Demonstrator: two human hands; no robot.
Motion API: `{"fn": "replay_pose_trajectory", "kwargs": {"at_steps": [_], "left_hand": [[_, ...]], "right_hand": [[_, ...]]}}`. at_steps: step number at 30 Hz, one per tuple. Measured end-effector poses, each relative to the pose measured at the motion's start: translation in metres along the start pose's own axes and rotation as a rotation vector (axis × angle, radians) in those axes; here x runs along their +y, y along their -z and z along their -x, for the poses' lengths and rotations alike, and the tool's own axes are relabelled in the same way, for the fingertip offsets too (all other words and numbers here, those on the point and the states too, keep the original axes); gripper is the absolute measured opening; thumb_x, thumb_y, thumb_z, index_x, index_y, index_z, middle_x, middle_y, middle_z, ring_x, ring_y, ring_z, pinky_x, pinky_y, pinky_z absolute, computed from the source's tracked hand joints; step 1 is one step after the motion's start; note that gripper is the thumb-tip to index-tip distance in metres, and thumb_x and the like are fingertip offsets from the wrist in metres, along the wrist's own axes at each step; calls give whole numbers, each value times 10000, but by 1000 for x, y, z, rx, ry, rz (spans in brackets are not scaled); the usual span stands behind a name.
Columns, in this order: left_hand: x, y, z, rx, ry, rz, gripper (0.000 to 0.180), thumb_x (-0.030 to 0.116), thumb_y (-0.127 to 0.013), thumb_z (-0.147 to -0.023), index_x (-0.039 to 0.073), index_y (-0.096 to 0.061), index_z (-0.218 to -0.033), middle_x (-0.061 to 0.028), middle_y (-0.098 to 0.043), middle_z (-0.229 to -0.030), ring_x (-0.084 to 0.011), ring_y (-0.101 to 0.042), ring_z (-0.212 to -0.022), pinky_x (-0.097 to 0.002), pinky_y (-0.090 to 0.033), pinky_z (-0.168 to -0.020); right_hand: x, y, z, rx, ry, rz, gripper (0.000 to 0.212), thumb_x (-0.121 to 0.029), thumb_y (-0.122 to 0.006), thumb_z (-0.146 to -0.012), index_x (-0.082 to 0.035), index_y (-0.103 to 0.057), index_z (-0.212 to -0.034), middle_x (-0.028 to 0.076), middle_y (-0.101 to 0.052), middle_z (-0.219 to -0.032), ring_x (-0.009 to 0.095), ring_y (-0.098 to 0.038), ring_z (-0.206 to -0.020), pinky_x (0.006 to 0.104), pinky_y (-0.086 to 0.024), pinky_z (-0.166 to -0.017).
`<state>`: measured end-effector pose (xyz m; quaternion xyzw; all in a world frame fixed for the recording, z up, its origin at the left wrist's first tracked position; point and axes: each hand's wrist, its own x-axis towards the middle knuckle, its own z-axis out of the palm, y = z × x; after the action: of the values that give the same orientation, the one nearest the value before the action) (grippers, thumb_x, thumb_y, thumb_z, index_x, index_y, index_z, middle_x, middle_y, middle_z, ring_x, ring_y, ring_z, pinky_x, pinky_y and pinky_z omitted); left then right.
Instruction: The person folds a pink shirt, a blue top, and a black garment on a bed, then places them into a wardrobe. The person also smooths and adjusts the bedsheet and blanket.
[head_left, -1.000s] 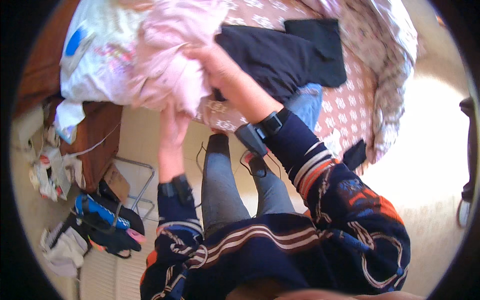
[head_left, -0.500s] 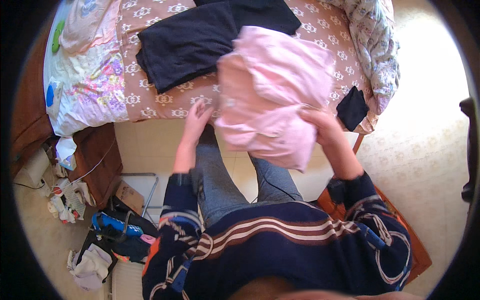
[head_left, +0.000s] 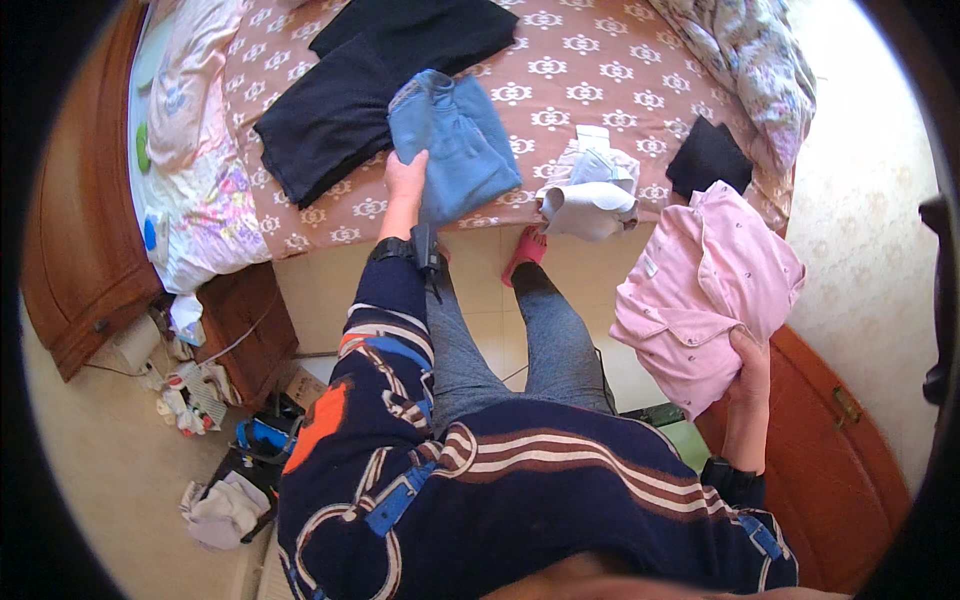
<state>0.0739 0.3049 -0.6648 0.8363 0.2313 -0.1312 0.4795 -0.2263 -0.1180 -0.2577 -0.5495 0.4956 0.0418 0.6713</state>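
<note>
My right hand [head_left: 748, 368] is closed on the lower edge of a pink garment with snap buttons [head_left: 700, 285], held out to the right beyond the bed's edge. The garment is loosely folded and tilted. My left hand [head_left: 405, 178] grips the near left corner of folded blue jeans [head_left: 458, 150], its thumb on top and its other fingers mostly hidden. The jeans lie on the bed, partly over black folded trousers [head_left: 350, 110]. To their right, white clothing [head_left: 592, 195], partly rolled, rests at the bed's near edge.
A black folded cloth [head_left: 710, 158] lies at the bed's right corner, near a floral quilt [head_left: 745, 50]. The patterned bed sheet [head_left: 560, 95] spans the bed. At left are a wooden nightstand [head_left: 250, 315] and headboard [head_left: 90, 220]. A brown wooden panel [head_left: 820, 430] stands at lower right.
The pink garment has moved right and toward me in my right hand, uncovering the blue jeans and white clothing. My left hand has reached forward and taken hold of the jeans.
</note>
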Motion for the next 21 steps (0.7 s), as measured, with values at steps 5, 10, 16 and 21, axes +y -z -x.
{"fn": "replay_pose_trajectory", "kwargs": {"at_steps": [5,10,16,21], "left_hand": [[11,-7,-13,-147,-16,69,544,282,-810,-764,-32,-650,-1179,-168,-713,-1101,-269,-682,-996,-382,-516,-882],[7,-11,-20,-349,333,438,582,240,-819,-813,-56,-601,-1263,-145,-671,-1186,-271,-644,-1042,-402,-504,-929],[44,-14,-23,-666,563,448,617,246,-806,-820,-78,-577,-1292,-142,-654,-1231,-280,-643,-1052,-406,-502,-951],[101,20,-2,-975,295,350,548,203,-737,-864,-34,-570,-1329,-123,-661,-1232,-264,-641,-1083,-397,-509,-945]], "right_hand": [[25,12,2,18,-29,-10,810,-186,-718,-766,87,-379,-1449,196,-563,-1363,297,-583,-1222,397,-453,-1058],[44,-5,12,39,-154,-6,790,-186,-729,-751,97,-422,-1422,186,-597,-1324,291,-600,-1202,388,-456,-1050],[52,-64,55,58,-116,-136,719,-106,-727,-753,93,-466,-1392,162,-612,-1301,269,-604,-1173,377,-455,-1034],[68,-114,111,120,-55,-191,751,-109,-751,-738,90,-459,-1401,170,-596,-1331,268,-587,-1200,379,-430,-1063]]}}
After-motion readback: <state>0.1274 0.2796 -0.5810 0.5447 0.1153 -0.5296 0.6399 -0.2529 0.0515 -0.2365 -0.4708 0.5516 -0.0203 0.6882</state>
